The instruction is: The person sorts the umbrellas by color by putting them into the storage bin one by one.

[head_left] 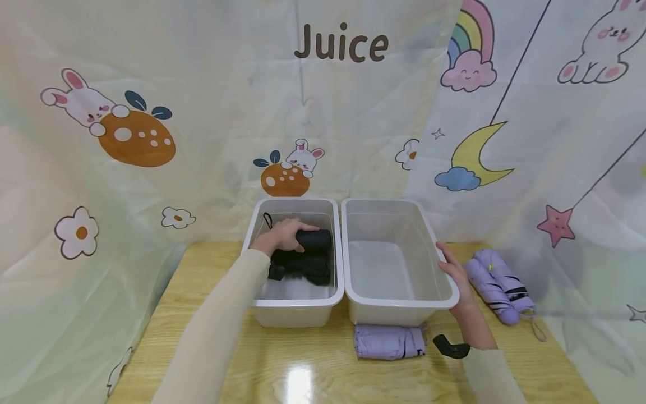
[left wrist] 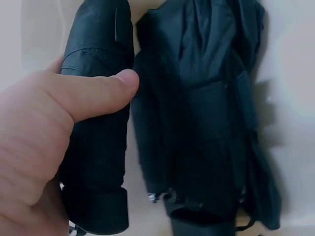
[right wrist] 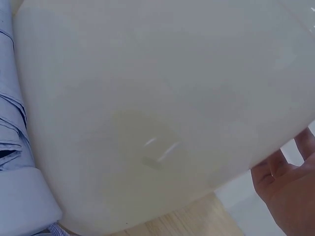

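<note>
My left hand (head_left: 285,234) is inside the left white bin (head_left: 298,304), gripping a folded black umbrella (head_left: 315,240). In the left wrist view the thumb (left wrist: 106,93) lies across that umbrella, with the other fingers mostly hidden behind it. A second black umbrella (left wrist: 197,103), its cloth loose and bunched, lies beside it in the same bin. At the right white bin (head_left: 404,304), my right hand (head_left: 458,275) holds the right-side rim. The right wrist view shows those fingers (right wrist: 278,164) at the edge of the bin's pale wall; nothing lies inside this bin.
A folded purple umbrella (head_left: 386,342) lies against the front of the right bin. Two more purple umbrellas (head_left: 497,286) lie side by side on the wooden table (head_left: 262,365) at the right. A printed cloth (head_left: 217,112) hangs right behind the bins.
</note>
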A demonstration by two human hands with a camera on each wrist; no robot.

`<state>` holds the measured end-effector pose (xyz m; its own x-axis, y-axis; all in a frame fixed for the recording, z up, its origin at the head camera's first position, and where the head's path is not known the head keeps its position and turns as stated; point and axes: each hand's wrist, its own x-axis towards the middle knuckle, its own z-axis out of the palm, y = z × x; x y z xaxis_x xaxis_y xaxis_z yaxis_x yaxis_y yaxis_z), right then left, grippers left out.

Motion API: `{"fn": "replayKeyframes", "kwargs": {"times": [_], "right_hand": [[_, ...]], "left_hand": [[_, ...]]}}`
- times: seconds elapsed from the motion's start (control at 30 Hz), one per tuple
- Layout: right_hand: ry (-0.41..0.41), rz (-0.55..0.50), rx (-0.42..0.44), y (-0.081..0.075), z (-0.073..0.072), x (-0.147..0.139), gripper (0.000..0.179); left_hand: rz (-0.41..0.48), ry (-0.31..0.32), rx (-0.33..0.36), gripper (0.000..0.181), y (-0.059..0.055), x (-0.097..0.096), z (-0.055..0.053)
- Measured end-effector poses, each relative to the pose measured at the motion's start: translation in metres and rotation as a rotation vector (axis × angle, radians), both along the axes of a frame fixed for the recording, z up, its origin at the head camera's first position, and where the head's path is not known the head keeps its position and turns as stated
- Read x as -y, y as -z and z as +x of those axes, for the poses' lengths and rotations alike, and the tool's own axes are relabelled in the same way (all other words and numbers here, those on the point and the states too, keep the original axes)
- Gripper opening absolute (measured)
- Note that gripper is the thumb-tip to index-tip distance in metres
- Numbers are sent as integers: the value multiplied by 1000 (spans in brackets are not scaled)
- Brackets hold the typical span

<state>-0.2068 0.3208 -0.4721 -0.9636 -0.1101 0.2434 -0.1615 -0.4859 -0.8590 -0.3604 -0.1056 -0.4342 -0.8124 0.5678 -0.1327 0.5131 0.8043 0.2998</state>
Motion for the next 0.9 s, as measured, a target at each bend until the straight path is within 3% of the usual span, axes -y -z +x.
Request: {"fn": "replayKeyframes", "kwargs": {"times": [0.2, 0.63, 0.8, 0.9], "right_hand": [[-5, 11, 0, -2, 3, 1, 47], [-23, 9, -17, -2, 5, 0, 46], [-24, -15, -24, -1, 2, 2, 48], [-30, -24, -29, -1, 1, 1, 48]], "left_hand": [[7, -36, 13, 71, 12, -1, -2], [87, -82, 111, 69, 22, -2, -3], [113, -102, 158, 58, 20, -3, -6], [140, -75, 166, 50, 15, -6, -7]]}}
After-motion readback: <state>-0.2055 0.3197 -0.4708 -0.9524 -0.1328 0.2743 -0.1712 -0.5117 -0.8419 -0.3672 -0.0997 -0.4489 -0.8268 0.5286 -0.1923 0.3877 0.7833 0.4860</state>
